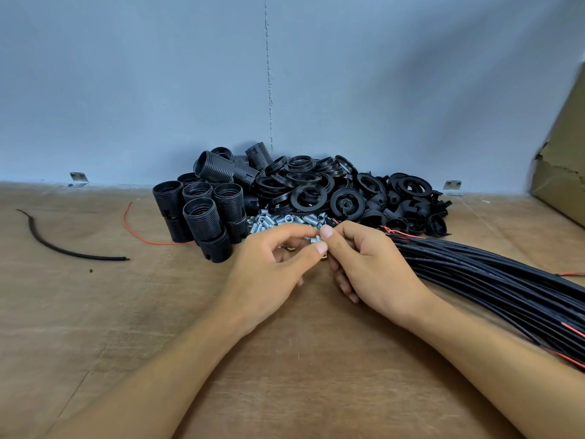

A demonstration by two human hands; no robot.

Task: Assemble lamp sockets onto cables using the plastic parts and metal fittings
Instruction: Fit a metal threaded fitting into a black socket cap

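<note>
Centrally, just below the middle of the frame, the two hands met fingertip to fingertip above the wooden worktop [285, 391]. The left hand [272, 267] had its fingers curled, with thumb and forefinger pinching a small silvery metal fitting [315, 239] that was mostly hidden. The right hand [367, 264] was curled as well, its thumb tip pressed in at the same spot; whether it actually gripped the piece, or something else under its palm, could not be told. Directly behind the fingertips lay a loose heap of metal fittings [278, 220]. Left of that heap stood a cluster of black threaded socket bodies [202, 217], some upright and stacked, a few lying on their sides further back. A pile of flat black rings [308, 185] filled the centre against the blue wall [158, 90], and black caps [408, 213] lay to the right of the rings. A thick bundle of black cables [493, 277] fanned in from the lower right edge, its stripped ends, some red, pointing toward the right hand. At the left of the frame a short piece of black cable [60, 243] lay apart, with a thin red wire [139, 234] between it and the socket bodies. A torn cardboard box [563, 160] leaned in at the right edge.
</note>
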